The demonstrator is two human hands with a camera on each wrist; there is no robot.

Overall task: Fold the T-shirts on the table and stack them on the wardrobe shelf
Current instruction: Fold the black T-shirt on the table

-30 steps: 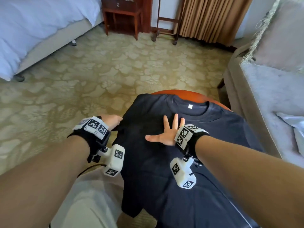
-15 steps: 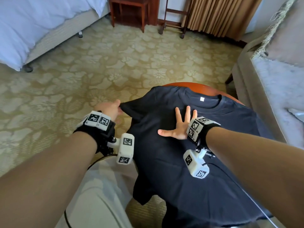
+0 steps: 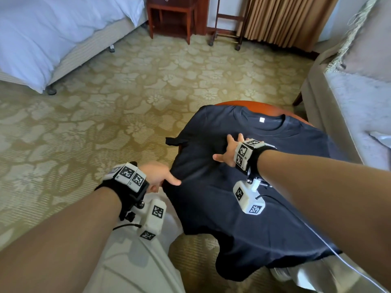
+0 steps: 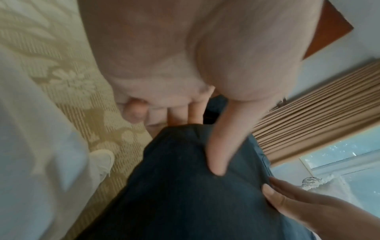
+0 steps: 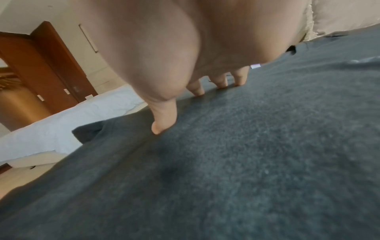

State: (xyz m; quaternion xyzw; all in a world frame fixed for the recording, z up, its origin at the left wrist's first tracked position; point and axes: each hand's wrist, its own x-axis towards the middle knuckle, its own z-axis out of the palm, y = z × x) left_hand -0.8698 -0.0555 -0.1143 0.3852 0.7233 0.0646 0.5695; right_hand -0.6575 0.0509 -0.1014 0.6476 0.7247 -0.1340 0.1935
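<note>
A black T-shirt (image 3: 211,212) lies spread on a round wooden table (image 3: 256,104), collar and white label at the far side, hem hanging over the near edge. My right hand (image 3: 227,153) presses flat on its chest, fingers spread; the right wrist view shows the fingertips (image 5: 198,92) on the cloth (image 5: 257,162). My left hand (image 3: 163,180) pinches the shirt's left side edge. In the left wrist view the thumb (image 4: 222,146) lies on top of the fabric (image 4: 185,194) with the fingers underneath. The left sleeve (image 3: 174,141) sticks out free.
A bed (image 3: 42,39) with white bedding stands at the far left, and a wooden nightstand (image 3: 171,15) and a wheeled rack (image 3: 226,24) stand by the curtain (image 3: 285,20). A sofa (image 3: 349,102) flanks the table's right. Patterned carpet (image 3: 105,115) spreads to the left. My white-trousered leg (image 3: 135,261) is beside the table.
My left hand has left the sleeve and come back toward me to pinch the shirt's left side edge. The right hand stays pressed flat on the chest.
</note>
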